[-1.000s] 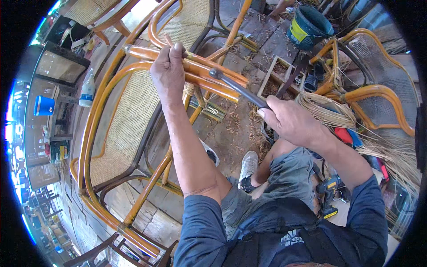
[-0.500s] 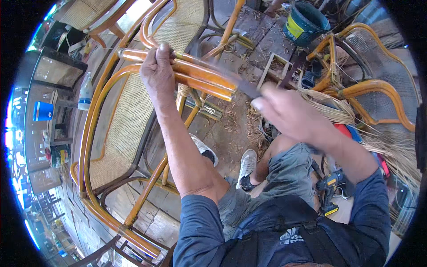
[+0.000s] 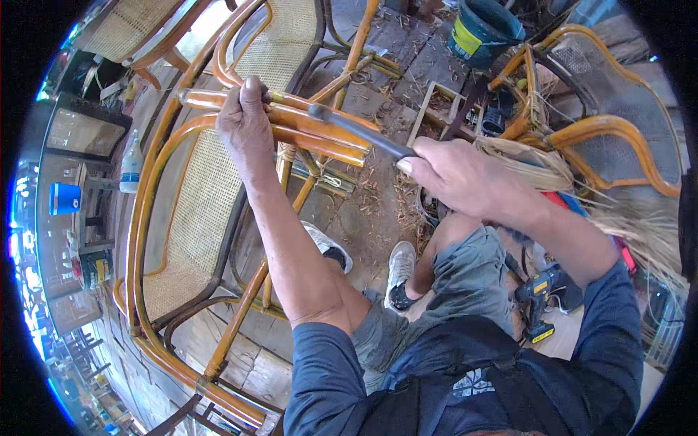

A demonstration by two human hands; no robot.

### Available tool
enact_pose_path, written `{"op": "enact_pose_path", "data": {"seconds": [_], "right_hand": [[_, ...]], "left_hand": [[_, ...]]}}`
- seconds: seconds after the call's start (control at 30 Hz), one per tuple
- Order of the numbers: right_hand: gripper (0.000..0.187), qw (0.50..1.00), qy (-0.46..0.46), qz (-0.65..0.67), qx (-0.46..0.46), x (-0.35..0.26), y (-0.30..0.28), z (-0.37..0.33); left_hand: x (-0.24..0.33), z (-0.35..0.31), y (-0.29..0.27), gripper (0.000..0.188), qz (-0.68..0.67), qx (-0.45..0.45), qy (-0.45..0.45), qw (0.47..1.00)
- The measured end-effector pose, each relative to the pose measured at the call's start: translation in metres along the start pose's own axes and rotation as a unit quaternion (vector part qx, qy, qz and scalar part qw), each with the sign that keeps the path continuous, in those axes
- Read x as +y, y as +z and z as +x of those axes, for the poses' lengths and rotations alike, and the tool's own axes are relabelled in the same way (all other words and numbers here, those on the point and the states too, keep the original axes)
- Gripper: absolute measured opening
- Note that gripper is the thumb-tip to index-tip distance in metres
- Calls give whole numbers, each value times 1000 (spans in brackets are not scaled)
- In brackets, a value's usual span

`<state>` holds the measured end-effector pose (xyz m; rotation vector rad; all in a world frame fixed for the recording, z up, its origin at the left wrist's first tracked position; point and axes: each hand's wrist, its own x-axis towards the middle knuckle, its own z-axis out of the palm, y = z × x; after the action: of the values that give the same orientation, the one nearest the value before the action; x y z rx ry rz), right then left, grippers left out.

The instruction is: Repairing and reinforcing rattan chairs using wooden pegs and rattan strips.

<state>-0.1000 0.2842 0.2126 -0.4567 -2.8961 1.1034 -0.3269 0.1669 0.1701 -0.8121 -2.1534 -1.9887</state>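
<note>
My left hand [image 3: 245,131] is closed around the orange-brown rattan poles [image 3: 320,131] of a chair's frame, its thumb pressed on top. My right hand [image 3: 462,178] grips the handle of a dark, slim hammer [image 3: 363,133]. The hammer's small rounded head lies over the poles, just right of my left thumb. Whether it touches them I cannot tell. Whatever may be pinched under that thumb is too small to make out. Below my left hand spreads the chair's woven cane panel [image 3: 200,218], bordered by curved varnished poles.
Another rattan chair [image 3: 618,138] stands at the right, beside a bundle of pale cane strips [image 3: 531,167]. A dark bucket [image 3: 483,33] and a wooden box [image 3: 440,109] sit at the back. A cordless drill [image 3: 538,298] lies by my leg. Shavings litter the plank floor [image 3: 371,211].
My right hand was blurred by motion and now shows sharper, with the hammer's head over the poles near my left thumb. My left hand keeps its hold. The whole view has shifted slightly.
</note>
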Motion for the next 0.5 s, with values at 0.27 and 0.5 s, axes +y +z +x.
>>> {"op": "enact_pose_path", "data": {"seconds": [0.27, 0.5], "right_hand": [[29, 954, 227, 183, 63, 54, 15, -76], [26, 943, 315, -11, 107, 127, 74, -209]], "left_hand": [[-3, -2, -7, 34, -6, -38, 3, 999], [-3, -8, -37, 33, 119, -111, -13, 987]]}}
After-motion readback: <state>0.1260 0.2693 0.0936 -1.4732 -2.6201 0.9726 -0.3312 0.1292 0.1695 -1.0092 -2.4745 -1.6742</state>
